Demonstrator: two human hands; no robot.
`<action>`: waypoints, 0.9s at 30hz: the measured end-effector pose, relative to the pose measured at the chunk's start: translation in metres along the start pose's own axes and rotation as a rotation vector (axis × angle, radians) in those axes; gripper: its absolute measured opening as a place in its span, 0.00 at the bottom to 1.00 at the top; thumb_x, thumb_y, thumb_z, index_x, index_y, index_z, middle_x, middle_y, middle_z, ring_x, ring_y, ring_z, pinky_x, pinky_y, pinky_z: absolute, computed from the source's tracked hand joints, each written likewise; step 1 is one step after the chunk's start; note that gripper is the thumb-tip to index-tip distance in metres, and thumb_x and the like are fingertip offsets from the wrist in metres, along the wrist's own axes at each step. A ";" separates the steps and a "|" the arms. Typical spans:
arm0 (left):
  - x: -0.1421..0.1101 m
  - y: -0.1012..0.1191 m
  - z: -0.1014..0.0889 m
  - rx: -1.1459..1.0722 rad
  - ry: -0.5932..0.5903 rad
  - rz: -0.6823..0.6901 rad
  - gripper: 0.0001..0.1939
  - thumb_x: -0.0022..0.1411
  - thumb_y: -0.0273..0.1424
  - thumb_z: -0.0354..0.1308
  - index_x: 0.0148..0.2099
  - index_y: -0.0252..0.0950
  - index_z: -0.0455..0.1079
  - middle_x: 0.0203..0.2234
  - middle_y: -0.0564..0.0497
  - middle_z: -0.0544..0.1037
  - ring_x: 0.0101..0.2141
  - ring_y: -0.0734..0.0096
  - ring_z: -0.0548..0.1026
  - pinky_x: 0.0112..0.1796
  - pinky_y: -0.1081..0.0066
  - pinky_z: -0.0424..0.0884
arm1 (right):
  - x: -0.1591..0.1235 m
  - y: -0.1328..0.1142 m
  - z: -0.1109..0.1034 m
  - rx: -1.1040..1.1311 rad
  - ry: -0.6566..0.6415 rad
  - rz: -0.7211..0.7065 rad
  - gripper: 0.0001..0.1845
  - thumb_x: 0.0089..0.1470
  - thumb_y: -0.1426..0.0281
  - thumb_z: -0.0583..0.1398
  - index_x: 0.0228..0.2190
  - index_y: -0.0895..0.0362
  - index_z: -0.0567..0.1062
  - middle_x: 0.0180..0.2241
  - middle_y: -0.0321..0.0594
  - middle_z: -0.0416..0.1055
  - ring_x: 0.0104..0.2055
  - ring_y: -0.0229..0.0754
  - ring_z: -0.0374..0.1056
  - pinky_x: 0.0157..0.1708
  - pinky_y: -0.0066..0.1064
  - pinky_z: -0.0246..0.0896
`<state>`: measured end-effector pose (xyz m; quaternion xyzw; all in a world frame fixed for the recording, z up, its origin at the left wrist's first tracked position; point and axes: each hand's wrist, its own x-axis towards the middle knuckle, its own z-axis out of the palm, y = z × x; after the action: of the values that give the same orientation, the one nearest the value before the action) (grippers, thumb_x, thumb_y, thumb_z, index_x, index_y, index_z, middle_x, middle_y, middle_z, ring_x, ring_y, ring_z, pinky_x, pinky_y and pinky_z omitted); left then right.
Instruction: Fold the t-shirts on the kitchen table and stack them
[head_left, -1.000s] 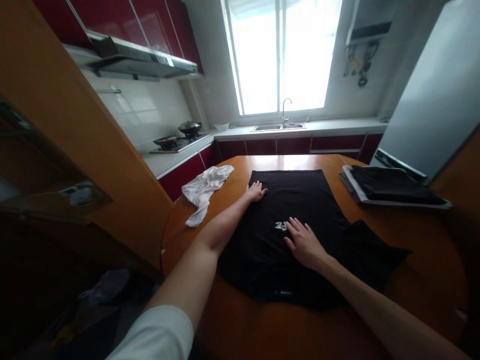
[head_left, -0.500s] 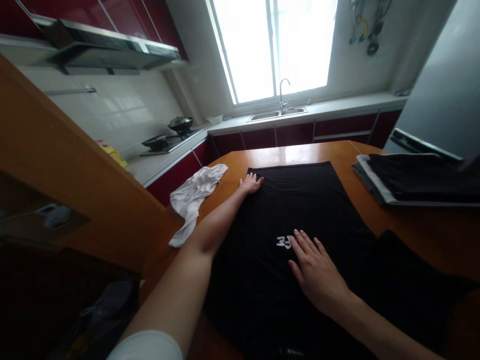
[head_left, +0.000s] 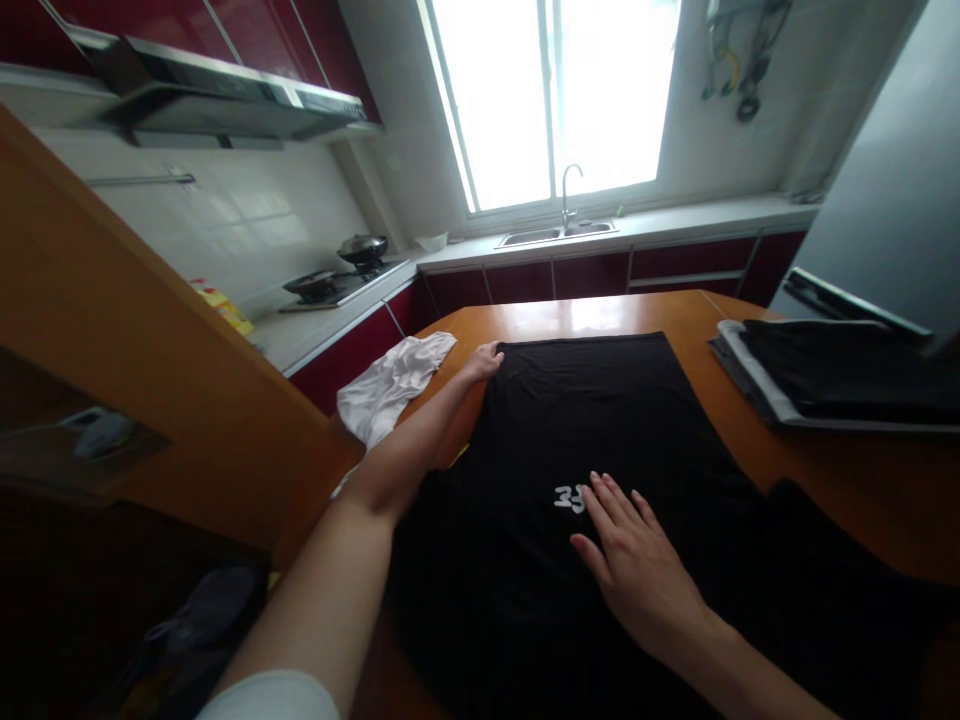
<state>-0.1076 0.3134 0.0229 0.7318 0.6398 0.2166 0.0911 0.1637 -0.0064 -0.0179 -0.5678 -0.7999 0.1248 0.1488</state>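
Note:
A black T-shirt [head_left: 592, 400] lies spread over the wooden table, its straight hem at the far end and a small white print [head_left: 568, 498] on it. At the far left corner of the hem, my left hand [head_left: 486, 362] is closed on the fabric, thumb and fingers pinching the edge. My right hand [head_left: 634, 560] rests flat on the shirt with fingers stretched out, the fingertips beside the print. The near part of the shirt is dark and its outline hard to make out.
A crumpled white cloth [head_left: 394, 380] lies left of my left forearm. Folded dark and grey clothes [head_left: 840, 370] are stacked at the table's right side. Beyond the wooden table [head_left: 555, 318] are a sink [head_left: 555, 234], and a stove with pans [head_left: 364, 250] at the left.
My left hand has gone from lying flat on the shirt's far left corner to gripping it, moving slightly left. The shirt's left edge has shifted. My right hand stays flat in place.

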 end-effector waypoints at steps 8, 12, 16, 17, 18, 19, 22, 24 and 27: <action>-0.177 -0.018 -0.076 0.038 -0.108 0.090 0.22 0.63 0.40 0.59 0.55 0.36 0.76 0.52 0.45 0.78 0.53 0.59 0.76 0.56 0.68 0.68 | 0.001 0.002 0.005 -0.008 -0.009 0.000 0.33 0.67 0.57 0.49 0.66 0.62 0.62 0.70 0.48 0.49 0.73 0.50 0.43 0.70 0.51 0.37; -0.273 -0.023 -0.095 0.082 -0.107 -0.137 0.24 0.60 0.40 0.63 0.56 0.36 0.74 0.49 0.42 0.79 0.48 0.57 0.77 0.50 0.67 0.70 | 0.002 0.002 0.006 -0.020 -0.019 0.021 0.33 0.68 0.57 0.48 0.66 0.63 0.62 0.70 0.49 0.49 0.73 0.50 0.43 0.70 0.50 0.38; -0.329 -0.024 -0.101 0.146 -0.184 -0.271 0.18 0.61 0.43 0.62 0.46 0.34 0.75 0.41 0.42 0.80 0.40 0.57 0.78 0.40 0.68 0.68 | 0.004 0.003 0.006 -0.014 -0.023 0.017 0.32 0.68 0.58 0.48 0.66 0.63 0.63 0.70 0.51 0.50 0.73 0.52 0.44 0.69 0.50 0.38; -0.337 -0.025 -0.101 0.149 -0.200 -0.299 0.17 0.62 0.43 0.61 0.43 0.34 0.74 0.38 0.43 0.80 0.37 0.59 0.78 0.37 0.68 0.67 | 0.004 0.003 0.007 -0.012 -0.024 0.017 0.32 0.68 0.58 0.49 0.65 0.63 0.63 0.70 0.52 0.51 0.73 0.52 0.44 0.69 0.51 0.37; -0.342 -0.025 -0.099 0.145 -0.205 -0.331 0.16 0.62 0.43 0.61 0.41 0.34 0.73 0.35 0.44 0.80 0.35 0.60 0.77 0.34 0.69 0.66 | 0.004 0.003 0.007 -0.013 -0.025 0.020 0.32 0.68 0.59 0.49 0.65 0.63 0.63 0.70 0.52 0.51 0.73 0.52 0.44 0.69 0.51 0.37; -0.345 -0.025 -0.097 0.133 -0.197 -0.361 0.16 0.61 0.43 0.62 0.40 0.34 0.72 0.34 0.45 0.79 0.34 0.61 0.77 0.32 0.70 0.64 | 0.005 0.003 0.007 -0.016 -0.026 0.022 0.31 0.68 0.59 0.49 0.65 0.63 0.63 0.70 0.52 0.51 0.73 0.52 0.44 0.69 0.51 0.38; -0.347 -0.028 -0.090 0.086 -0.154 -0.421 0.13 0.58 0.39 0.65 0.38 0.34 0.71 0.32 0.47 0.79 0.33 0.64 0.76 0.30 0.71 0.62 | 0.006 0.004 0.008 -0.030 -0.031 0.031 0.31 0.69 0.58 0.48 0.65 0.63 0.64 0.70 0.51 0.51 0.73 0.52 0.44 0.69 0.52 0.39; -0.345 -0.029 -0.087 0.060 -0.157 -0.414 0.10 0.58 0.37 0.64 0.35 0.35 0.71 0.30 0.49 0.78 0.32 0.65 0.75 0.30 0.72 0.60 | 0.007 0.006 0.008 -0.031 -0.033 0.031 0.31 0.69 0.58 0.48 0.65 0.62 0.64 0.70 0.50 0.51 0.73 0.51 0.44 0.69 0.51 0.40; -0.343 -0.028 -0.084 0.023 -0.208 -0.344 0.07 0.58 0.33 0.60 0.30 0.36 0.68 0.24 0.53 0.74 0.28 0.69 0.72 0.28 0.72 0.58 | 0.008 0.008 0.008 -0.025 -0.037 0.027 0.31 0.69 0.57 0.48 0.65 0.60 0.64 0.70 0.49 0.52 0.73 0.50 0.45 0.69 0.50 0.40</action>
<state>-0.1997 -0.0287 0.0174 0.6312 0.7449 0.1138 0.1837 0.1648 0.0036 -0.0275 -0.5779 -0.7964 0.1271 0.1252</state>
